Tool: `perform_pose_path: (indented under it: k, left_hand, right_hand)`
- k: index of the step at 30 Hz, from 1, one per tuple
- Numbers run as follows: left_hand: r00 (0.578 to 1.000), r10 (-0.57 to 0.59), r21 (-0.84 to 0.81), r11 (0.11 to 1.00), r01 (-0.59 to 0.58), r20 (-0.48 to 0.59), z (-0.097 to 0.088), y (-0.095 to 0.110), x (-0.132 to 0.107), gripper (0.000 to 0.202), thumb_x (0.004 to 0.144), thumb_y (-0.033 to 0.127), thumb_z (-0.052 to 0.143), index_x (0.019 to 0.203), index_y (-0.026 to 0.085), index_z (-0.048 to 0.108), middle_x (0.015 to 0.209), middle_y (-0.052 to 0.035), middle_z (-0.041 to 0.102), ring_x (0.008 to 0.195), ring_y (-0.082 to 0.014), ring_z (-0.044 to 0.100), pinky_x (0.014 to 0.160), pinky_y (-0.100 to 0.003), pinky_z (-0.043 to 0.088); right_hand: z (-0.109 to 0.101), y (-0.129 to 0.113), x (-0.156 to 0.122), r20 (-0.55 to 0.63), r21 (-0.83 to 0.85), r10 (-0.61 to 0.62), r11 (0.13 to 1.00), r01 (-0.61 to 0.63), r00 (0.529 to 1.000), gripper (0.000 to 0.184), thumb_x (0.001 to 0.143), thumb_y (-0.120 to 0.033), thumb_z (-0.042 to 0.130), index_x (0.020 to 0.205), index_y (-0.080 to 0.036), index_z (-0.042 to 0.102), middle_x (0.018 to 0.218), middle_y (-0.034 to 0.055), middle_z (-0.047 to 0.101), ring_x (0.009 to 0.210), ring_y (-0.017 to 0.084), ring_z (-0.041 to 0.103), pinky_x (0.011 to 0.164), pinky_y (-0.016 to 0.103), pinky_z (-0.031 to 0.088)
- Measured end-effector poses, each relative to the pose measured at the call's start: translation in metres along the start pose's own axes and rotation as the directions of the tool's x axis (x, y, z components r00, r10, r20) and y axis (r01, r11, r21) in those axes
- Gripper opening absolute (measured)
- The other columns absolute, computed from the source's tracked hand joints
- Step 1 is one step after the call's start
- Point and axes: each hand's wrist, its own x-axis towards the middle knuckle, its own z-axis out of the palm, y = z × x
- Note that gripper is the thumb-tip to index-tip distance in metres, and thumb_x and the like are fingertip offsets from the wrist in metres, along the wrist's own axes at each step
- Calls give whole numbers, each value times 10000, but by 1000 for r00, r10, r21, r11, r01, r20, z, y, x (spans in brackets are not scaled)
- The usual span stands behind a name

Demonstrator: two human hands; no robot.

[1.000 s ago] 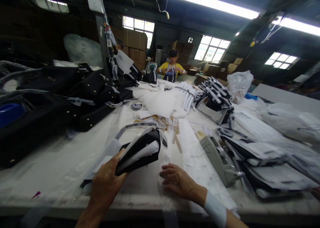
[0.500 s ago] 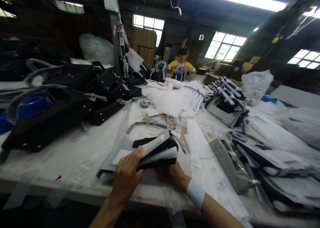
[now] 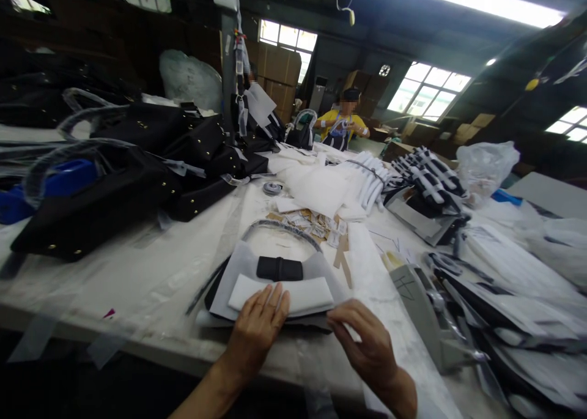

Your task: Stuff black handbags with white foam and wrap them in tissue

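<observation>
A black bag wrapped in white foam sheets [image 3: 279,284] lies flat near the table's front edge, its handle arching toward the back. My left hand [image 3: 257,327] rests flat on the white foam pad on top, fingers stretched out. My right hand [image 3: 367,342] sits at the bag's lower right corner, fingers curled toward its edge; whether it grips anything is unclear.
Black bags [image 3: 137,168] are piled at the left. A tape dispenser [image 3: 419,309] stands right of the bag, wrapped bags [image 3: 499,321] beyond it. Paper tags [image 3: 312,223] and white foam [image 3: 321,186] lie mid-table. A person in yellow [image 3: 343,122] works at the far end.
The bag was held tilted up in my left hand; now it lies flat on the table. My left hand moved onto its top, and my right came out from under to its corner.
</observation>
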Motion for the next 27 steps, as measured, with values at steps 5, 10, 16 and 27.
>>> perform_pose_path:
  k: [5,10,16,27]
  left_hand:
    - [1000,2,37,999,-1,-19,5,4,3,375,1005,171,354,1277,191,612,1323,-82,633,1213,-224,577,1017,-373,440]
    - [999,-13,69,997,16,-43,13,9,-1,345,992,190,409,1275,197,606,1337,-88,622,1232,-228,566,1039,-373,426]
    - [997,-51,50,997,55,-63,10,3,-8,340,997,192,409,1274,218,604,1327,-65,633,1211,-209,580,1047,-362,419]
    - [968,-192,-17,981,192,-159,-6,6,-20,391,1018,180,326,1260,234,628,1285,-35,663,1197,-191,594,1079,-344,389]
  right_hand:
    - [14,25,89,36,-91,138,987,-135,990,161,958,-299,551,888,-220,673,871,65,690,850,214,648,807,330,512]
    - [53,54,150,435,-396,460,870,-294,774,126,893,-193,607,886,-194,733,925,75,735,926,219,675,858,303,490]
    - [81,98,150,475,-574,695,710,-409,540,124,724,-224,797,683,-153,704,638,67,701,617,202,685,579,254,503]
    - [103,114,143,428,-679,767,622,-390,477,488,509,-389,901,894,-142,730,941,151,738,944,310,701,697,306,541]
